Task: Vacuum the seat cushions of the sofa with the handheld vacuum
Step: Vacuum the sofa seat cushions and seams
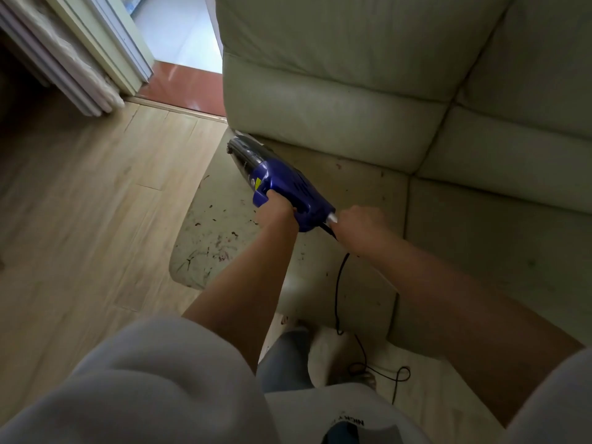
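Starting from the left, the wooden floor (pixel 96 193) lies beside the sofa, and the end seat cushion (pixel 224 200) begins just next to it. This cushion carries many dark crumbs and scribble-like marks, mostly near its front left corner, so I judge that this part is not cleaned yet, or that some marks are stains which suction cannot remove.

The blue vacuum (pixel 278 184) lies over this same cushion, with its dark nozzle pointing to the far corner where the seat meets the padded armrest (pixel 320 123). The nozzle seems to touch the seam there, but I cannot tell it for sure. The left hand (pixel 277 208) grips the handle of the vacuum, fingers curled round it. Just beside it, the right hand (pixel 358 219) closes around the rear end, where the black cord (pixel 339 283) comes out and hangs down to the floor.

Further right, the next seat cushion (pixel 480 238) shows only a few small specks and looks much cleaner; whether it was already vacuumed I cannot say. To my judgement the work is at an early or middle stage: the crumbs near the front edge are left, and probably the right cushions too.
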Motion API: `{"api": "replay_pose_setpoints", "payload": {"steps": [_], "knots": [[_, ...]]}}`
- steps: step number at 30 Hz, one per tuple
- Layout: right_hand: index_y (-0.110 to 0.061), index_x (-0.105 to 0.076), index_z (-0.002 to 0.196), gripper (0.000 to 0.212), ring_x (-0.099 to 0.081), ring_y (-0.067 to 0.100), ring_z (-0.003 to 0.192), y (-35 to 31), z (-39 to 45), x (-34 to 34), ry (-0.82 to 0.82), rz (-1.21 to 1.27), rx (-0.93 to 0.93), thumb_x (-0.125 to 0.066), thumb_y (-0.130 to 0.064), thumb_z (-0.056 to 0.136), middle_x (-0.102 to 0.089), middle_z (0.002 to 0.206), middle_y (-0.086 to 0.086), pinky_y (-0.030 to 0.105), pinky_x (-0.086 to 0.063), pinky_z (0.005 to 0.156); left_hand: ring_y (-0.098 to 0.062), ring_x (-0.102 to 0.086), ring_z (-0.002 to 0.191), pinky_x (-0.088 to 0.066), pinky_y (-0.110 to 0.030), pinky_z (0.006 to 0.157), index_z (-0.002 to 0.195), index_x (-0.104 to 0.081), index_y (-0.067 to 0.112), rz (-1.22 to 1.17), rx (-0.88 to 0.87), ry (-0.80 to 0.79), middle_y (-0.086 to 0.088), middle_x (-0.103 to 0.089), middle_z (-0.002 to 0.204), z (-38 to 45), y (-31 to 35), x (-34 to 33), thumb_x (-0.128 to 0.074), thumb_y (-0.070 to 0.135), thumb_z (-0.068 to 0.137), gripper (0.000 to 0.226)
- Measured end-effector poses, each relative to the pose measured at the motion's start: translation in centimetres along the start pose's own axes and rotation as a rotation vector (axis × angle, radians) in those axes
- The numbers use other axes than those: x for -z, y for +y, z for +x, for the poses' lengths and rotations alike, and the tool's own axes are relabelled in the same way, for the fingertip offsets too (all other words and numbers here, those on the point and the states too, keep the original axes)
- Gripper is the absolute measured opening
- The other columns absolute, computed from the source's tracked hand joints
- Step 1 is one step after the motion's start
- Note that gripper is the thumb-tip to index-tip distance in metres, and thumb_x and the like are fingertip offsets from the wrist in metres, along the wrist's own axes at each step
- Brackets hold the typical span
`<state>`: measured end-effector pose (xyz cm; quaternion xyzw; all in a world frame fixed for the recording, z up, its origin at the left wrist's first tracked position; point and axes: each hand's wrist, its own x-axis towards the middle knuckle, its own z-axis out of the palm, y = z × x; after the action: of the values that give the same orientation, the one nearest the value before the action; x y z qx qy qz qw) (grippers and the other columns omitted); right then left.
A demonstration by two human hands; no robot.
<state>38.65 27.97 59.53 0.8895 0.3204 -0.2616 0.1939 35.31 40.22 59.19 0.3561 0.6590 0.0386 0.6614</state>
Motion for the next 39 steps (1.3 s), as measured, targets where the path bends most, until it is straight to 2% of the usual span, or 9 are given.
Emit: {"api": "replay_pose_setpoints", "payload": {"steps": [7, 16, 19, 24, 27, 30, 33, 36, 39], "knots": [[-0.017, -0.058, 0.114, 0.023, -0.044, 0.014, 0.055, 0.9, -1.9, -1.2, 0.042, 0.037, -0.006, -0.044, -0.014, 0.095, -0.043, 0.067, 0.001, 0.025, -0.035, 0.047, -0.01, -0.053, 0.055, -0.038, -0.022, 0.045, 0.117, -0.055, 0.008, 0.041, -0.017, -0.013, -0.001, -0.055, 0.068, -1.8, -1.3, -0.2, -0.046, 0.033, 0.098, 0.032], [-0.019, -0.054, 0.116, 0.023, -0.038, 0.013, 0.05, 3.9, -4.9, -2.8, 0.071, 0.01, -0.017, -0.043, -0.014, 0.098, -0.038, 0.065, 0.001, 0.024, -0.026, 0.041, -0.011, -0.054, 0.056, -0.039, -0.023, 0.046, 0.118, -0.057, 0.008, 0.02, 0.009, -0.065, 0.0, -0.058, 0.071, -3.9, -4.5, -1.5, -0.048, 0.033, 0.097, 0.034], [-0.017, -0.055, 0.113, 0.02, -0.036, 0.012, 0.049, 4.9, -6.0, -3.4, 0.074, 0.031, -0.036, -0.042, -0.016, 0.098, -0.036, 0.063, 0.001, 0.024, -0.027, 0.041, -0.01, -0.057, 0.057, -0.039, -0.023, 0.045, 0.121, -0.058, 0.008, 0.037, 0.02, -0.066, -0.004, -0.069, 0.087, -4.5, -5.5, -2.2, -0.047, 0.033, 0.097, 0.036], [-0.018, -0.054, 0.102, 0.015, -0.036, 0.012, 0.05, 6.2, -7.9, -4.4, 0.066, 0.05, -0.087, -0.039, -0.018, 0.099, -0.037, 0.063, 0.0, 0.022, -0.027, 0.043, -0.011, -0.055, 0.055, -0.04, -0.023, 0.047, 0.116, -0.058, 0.008, 0.038, 0.003, -0.106, -0.001, -0.058, 0.069, -5.8, -7.4, -2.9, -0.05, 0.029, 0.097, 0.03], [-0.017, -0.044, 0.087, 0.014, -0.038, 0.012, 0.05, 7.0, -9.0, -4.9, 0.053, 0.081, -0.128, -0.039, -0.021, 0.099, -0.039, 0.063, 0.0, 0.023, -0.031, 0.046, -0.011, -0.055, 0.057, -0.041, -0.023, 0.048, 0.116, -0.057, 0.007, 0.036, -0.002, -0.143, -0.001, -0.059, 0.071, -6.3, -8.6, -3.4, -0.05, 0.026, 0.096, 0.028], [-0.017, -0.038, 0.081, 0.019, -0.035, 0.011, 0.051, 8.0, -10.3, -5.3, 0.036, 0.105, -0.146, -0.039, -0.019, 0.1, -0.037, 0.064, 0.0, 0.024, -0.036, 0.053, -0.011, -0.057, 0.059, -0.043, -0.023, 0.05, 0.111, -0.056, 0.008, 0.035, 0.004, -0.162, -0.002, -0.061, 0.074, -6.9, -9.7, -4.0, -0.053, 0.025, 0.095, 0.024], [-0.019, -0.047, 0.091, 0.012, -0.036, 0.011, 0.051, 9.2, -11.5, -6.0, 0.033, 0.052, -0.138, -0.04, -0.016, 0.099, -0.037, 0.064, 0.001, 0.026, -0.042, 0.064, -0.012, -0.059, 0.061, -0.045, -0.024, 0.052, 0.109, -0.055, 0.008, 0.032, 0.017, -0.185, -0.003, -0.063, 0.076, -7.3, -11.2, -4.7, -0.054, 0.024, 0.095, 0.021], [-0.018, -0.052, 0.119, 0.024, -0.037, 0.012, 0.052, 10.4, -12.2, -7.1, 0.031, 0.007, -0.115, -0.041, -0.014, 0.098, -0.037, 0.065, 0.002, 0.024, -0.039, 0.055, -0.015, -0.063, 0.065, -0.05, -0.027, 0.059, 0.105, -0.055, 0.009, 0.045, 0.042, -0.211, -0.004, -0.065, 0.078, -7.7, -12.6, -5.3, -0.054, 0.023, 0.095, 0.017], [-0.017, -0.055, 0.117, 0.024, -0.044, 0.012, 0.057, 11.7, -13.0, -8.2, 0.04, -0.014, -0.094, -0.038, -0.015, 0.1, -0.036, 0.064, 0.001, 0.024, -0.035, 0.051, -0.016, -0.064, 0.066, -0.052, -0.028, 0.059, 0.107, -0.057, 0.006, 0.093, 0.06, -0.229, -0.006, -0.067, 0.081, -8.2, -13.7, -6.1, -0.056, 0.018, 0.093, 0.019]]}}
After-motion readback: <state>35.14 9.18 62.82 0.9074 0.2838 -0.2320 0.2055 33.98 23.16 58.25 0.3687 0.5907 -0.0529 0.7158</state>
